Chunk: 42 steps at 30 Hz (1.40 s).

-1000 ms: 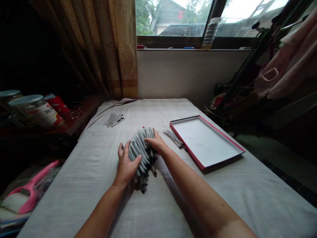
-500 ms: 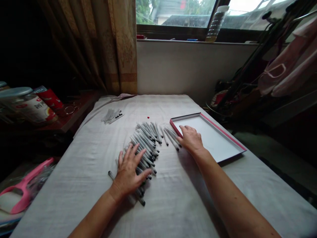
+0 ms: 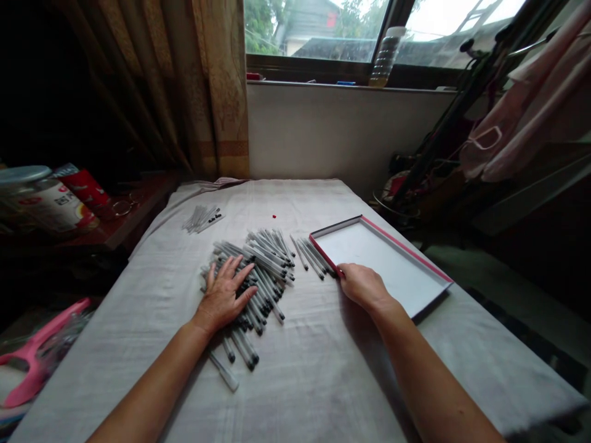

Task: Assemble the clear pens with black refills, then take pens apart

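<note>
A spread heap of grey pens with black tips (image 3: 261, 264) lies in the middle of the cloth-covered table (image 3: 300, 369). My left hand (image 3: 224, 295) rests flat on the near left part of the heap, fingers apart. My right hand (image 3: 362, 284) sits at the near left corner of a shallow white tray with a red rim (image 3: 383, 261), fingers curled at the rim; I cannot make out whether it grips the rim. Several pens (image 3: 310, 253) lie just left of the tray. One pen (image 3: 223, 371) lies alone near my left forearm.
A small bundle of pens (image 3: 202, 218) and a tiny red bit (image 3: 274, 216) lie toward the back. Jars (image 3: 44, 200) stand on a side shelf at left, a pink object (image 3: 39, 351) lies below. A bottle (image 3: 383, 58) stands on the windowsill. Clothes hang right.
Both hands let go of the gathered bunch of pens, which has spread out flat. My left hand now presses on it; my right hand moved right to the tray's corner.
</note>
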Each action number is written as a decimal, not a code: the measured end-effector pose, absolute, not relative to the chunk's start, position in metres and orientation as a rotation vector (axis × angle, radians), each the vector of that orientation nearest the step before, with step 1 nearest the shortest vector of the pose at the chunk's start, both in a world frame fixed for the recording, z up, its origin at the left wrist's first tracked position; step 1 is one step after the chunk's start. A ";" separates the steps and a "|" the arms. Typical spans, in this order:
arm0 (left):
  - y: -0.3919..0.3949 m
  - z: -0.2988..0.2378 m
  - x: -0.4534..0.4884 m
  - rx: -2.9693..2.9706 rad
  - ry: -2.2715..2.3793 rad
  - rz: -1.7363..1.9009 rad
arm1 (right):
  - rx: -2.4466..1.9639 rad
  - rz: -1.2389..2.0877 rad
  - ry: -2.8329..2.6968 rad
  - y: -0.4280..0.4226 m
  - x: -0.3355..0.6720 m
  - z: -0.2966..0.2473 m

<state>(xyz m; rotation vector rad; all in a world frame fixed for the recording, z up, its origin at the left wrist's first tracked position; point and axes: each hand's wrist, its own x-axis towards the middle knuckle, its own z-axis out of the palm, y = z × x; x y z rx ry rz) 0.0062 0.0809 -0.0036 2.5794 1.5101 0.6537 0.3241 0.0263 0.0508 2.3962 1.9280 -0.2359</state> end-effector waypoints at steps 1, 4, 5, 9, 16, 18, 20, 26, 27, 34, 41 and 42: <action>0.076 -0.005 0.000 2.590 1.490 0.675 | 2.424 -0.194 1.951 0.026 0.322 0.053; 0.057 -0.011 -0.019 2.553 1.588 0.812 | 2.494 -0.073 2.133 0.033 0.308 0.058; 0.051 -0.014 -0.025 2.496 1.702 0.866 | 2.491 -0.076 2.235 0.038 0.302 0.057; 0.048 -0.027 -0.041 2.162 2.076 0.965 | 2.381 -0.266 2.652 0.069 0.273 0.040; 0.100 -0.031 -0.007 1.988 1.883 1.089 | 2.447 -0.356 2.619 0.086 0.250 0.000; 0.111 -0.029 0.011 1.974 1.847 1.196 | 2.431 -0.373 2.681 0.078 0.251 -0.002; 0.119 -0.027 0.027 1.948 1.836 1.268 | 2.451 -0.364 2.737 0.071 0.253 -0.001; 0.140 -0.026 0.066 1.981 1.787 1.271 | 2.575 -0.255 2.779 0.060 0.252 0.004; 0.143 -0.026 0.073 1.990 1.775 1.262 | 2.583 -0.236 2.772 0.060 0.251 0.004; 0.145 -0.016 0.102 2.130 1.586 1.177 | 2.642 -0.116 2.535 0.055 0.253 0.002; 0.065 -0.017 0.014 2.429 1.750 0.727 | 2.715 -0.109 2.487 0.055 0.260 -0.005; 0.052 -0.022 0.004 2.447 1.788 0.658 | 2.730 -0.114 2.492 0.056 0.260 -0.006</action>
